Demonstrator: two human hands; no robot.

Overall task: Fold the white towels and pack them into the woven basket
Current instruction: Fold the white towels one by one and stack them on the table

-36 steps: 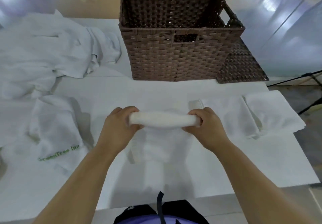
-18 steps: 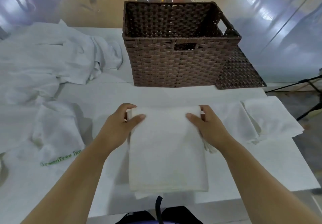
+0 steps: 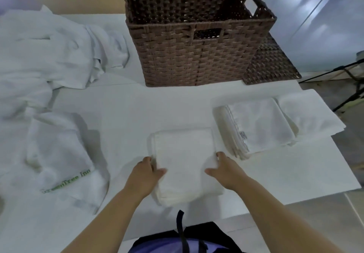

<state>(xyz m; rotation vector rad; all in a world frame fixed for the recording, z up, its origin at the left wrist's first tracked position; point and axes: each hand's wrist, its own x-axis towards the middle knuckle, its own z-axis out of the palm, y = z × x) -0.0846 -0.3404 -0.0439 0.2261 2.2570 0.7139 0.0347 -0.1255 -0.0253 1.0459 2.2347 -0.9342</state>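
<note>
the folded towel [image 3: 185, 160] lay flat on the white table [image 3: 128, 111] at its near edge, straight in front of the person, and both hands were on it. the left hand [image 3: 145, 174] gripped its left side and the right hand [image 3: 226, 172] its right side. each had the thumb laid over the top and the fingers tucked in at the edge, so the layers were pinched together rather than merely pressed. to my eye that was a hold for squaring the bundle or lifting it in one piece without the folds slipping open.

the woven basket [image 3: 197, 56] stood upright at the far side of the table, directly beyond the towel, its mouth facing up and a handle slot toward the person. that put it on a straight line for a forward carry. i couldn't see its floor from there, so i can't say whether anything was packed in it. a flat woven panel [image 3: 271, 63], perhaps its lid, lay just behind its right corner, out of the way.

a stack of folded towels [image 3: 260, 124] sat just to the right of the held one, near but apart, seemingly parked as finished work awaiting the basket. on the left a loose heap of towels [image 3: 49, 52] and a rumpled towel with green lettering [image 3: 59, 154] waited unfolded, which suggested the job was only partly done.
</note>
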